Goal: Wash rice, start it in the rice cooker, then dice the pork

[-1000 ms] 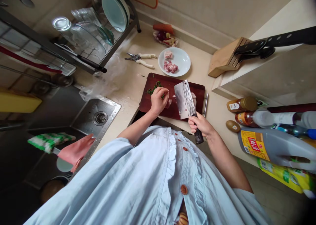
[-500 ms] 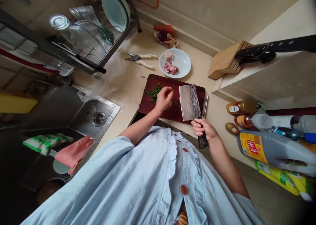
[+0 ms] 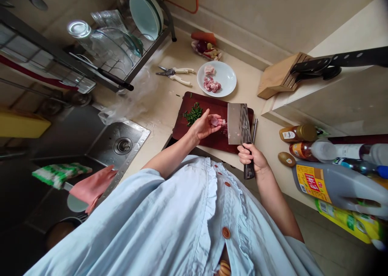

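My right hand [image 3: 253, 156] is wrapped round the black handle of a cleaver [image 3: 238, 124], whose broad blade stands over the right part of the dark red cutting board [image 3: 188, 136]. To its left, my left hand [image 3: 206, 126] is turned palm up with curled fingers, cradling a pale pink piece of meat [image 3: 216, 121]. More small meat bits [image 3: 224, 129] show between the fingertips and the blade. Chopped green pieces [image 3: 193, 114] lie in a small heap behind my left hand. Beyond the board, a white plate [image 3: 228, 80] carries chopped meat and a paler chunk.
Kitchen scissors [image 3: 176, 74] lie left of the plate, with a bag of vegetables [image 3: 206, 49] behind. A knife block [image 3: 279, 76] stands at the right, above several bottles [image 3: 306, 150]. At the left are a dish rack [image 3: 148, 45] and a sink [image 3: 133, 140].
My left hand has turned palm up and opened toward the blade, showing meat in it. The cleaver has shifted slightly right and its blade has straightened.
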A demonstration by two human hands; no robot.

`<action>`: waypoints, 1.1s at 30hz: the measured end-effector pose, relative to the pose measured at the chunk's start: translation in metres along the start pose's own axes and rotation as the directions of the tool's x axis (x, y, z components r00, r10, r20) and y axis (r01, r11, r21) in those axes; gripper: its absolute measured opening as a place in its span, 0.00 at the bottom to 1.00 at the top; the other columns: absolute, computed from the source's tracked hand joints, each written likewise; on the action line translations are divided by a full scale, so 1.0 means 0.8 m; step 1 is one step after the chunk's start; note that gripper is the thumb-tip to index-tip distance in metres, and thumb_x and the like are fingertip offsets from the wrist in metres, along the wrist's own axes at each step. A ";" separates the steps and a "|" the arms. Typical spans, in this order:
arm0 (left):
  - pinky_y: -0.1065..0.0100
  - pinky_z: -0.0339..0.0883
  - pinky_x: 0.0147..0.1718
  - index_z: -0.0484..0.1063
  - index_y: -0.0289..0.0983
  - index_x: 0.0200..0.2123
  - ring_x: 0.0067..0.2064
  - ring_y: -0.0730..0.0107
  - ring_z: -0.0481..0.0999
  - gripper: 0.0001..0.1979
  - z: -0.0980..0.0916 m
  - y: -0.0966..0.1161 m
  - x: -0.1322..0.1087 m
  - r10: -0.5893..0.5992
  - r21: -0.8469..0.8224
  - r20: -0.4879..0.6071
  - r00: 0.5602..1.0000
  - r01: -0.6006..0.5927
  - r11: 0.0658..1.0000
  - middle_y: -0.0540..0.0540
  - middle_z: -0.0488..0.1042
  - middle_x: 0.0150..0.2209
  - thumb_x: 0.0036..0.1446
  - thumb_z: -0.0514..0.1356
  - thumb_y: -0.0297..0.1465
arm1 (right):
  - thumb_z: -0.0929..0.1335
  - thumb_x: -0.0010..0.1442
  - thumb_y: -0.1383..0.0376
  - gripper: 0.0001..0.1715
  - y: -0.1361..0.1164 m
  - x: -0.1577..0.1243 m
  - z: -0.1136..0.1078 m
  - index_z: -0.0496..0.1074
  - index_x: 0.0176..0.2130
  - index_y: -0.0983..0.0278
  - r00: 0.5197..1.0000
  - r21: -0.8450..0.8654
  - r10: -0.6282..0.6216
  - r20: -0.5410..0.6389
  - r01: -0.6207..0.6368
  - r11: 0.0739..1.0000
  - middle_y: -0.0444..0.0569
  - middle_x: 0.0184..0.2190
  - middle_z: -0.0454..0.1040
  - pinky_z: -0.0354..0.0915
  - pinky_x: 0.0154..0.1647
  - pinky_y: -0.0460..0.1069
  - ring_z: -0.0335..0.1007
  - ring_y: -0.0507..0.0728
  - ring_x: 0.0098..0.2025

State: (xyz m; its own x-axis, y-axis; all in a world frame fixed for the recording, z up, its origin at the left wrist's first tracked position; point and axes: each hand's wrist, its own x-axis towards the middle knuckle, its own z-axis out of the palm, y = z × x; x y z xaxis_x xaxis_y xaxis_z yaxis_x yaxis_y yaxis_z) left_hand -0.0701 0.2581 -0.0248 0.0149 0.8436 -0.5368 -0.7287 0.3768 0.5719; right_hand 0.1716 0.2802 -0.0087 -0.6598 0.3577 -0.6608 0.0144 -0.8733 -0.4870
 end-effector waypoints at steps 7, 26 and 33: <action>0.60 0.63 0.49 0.65 0.37 0.54 0.48 0.65 0.72 0.21 -0.012 -0.016 0.012 0.531 0.885 0.283 0.799 -0.430 0.176 0.42 0.73 0.46 0.56 0.52 0.23 | 0.68 0.50 0.60 0.18 0.017 -0.020 0.026 0.58 0.39 0.59 0.969 -0.467 -0.087 -0.233 -0.033 0.884 0.31 0.17 0.56 0.50 0.13 0.40 0.46 0.44 0.14; 0.60 0.58 0.41 0.77 0.39 0.38 0.38 0.63 0.67 0.17 -0.037 -0.047 0.015 0.348 0.807 0.547 0.761 -0.368 -0.462 0.43 0.73 0.36 0.65 0.48 0.35 | 0.59 0.59 0.64 0.18 0.034 -0.035 0.037 0.67 0.47 0.63 0.887 -0.990 -0.446 -0.120 -0.142 -0.018 0.48 0.24 0.71 0.53 0.28 0.47 0.66 0.56 0.26; 0.61 0.62 0.41 0.76 0.38 0.39 0.40 0.61 0.67 0.17 -0.035 -0.052 0.013 0.374 0.847 0.519 0.769 -0.405 -0.343 0.41 0.73 0.40 0.64 0.47 0.32 | 0.59 0.58 0.66 0.14 0.036 -0.053 0.039 0.67 0.44 0.62 0.920 -0.980 -0.360 -0.155 -0.189 -0.062 0.46 0.22 0.69 0.51 0.26 0.46 0.64 0.55 0.24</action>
State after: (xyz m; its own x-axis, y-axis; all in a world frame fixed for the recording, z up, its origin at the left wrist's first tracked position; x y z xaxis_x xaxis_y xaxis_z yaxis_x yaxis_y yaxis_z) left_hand -0.0590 0.2400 -0.0717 0.0946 0.9879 0.1230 0.8243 -0.1470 0.5467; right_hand 0.1763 0.2298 0.0234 -0.4961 0.6947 -0.5208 0.8600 0.3106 -0.4049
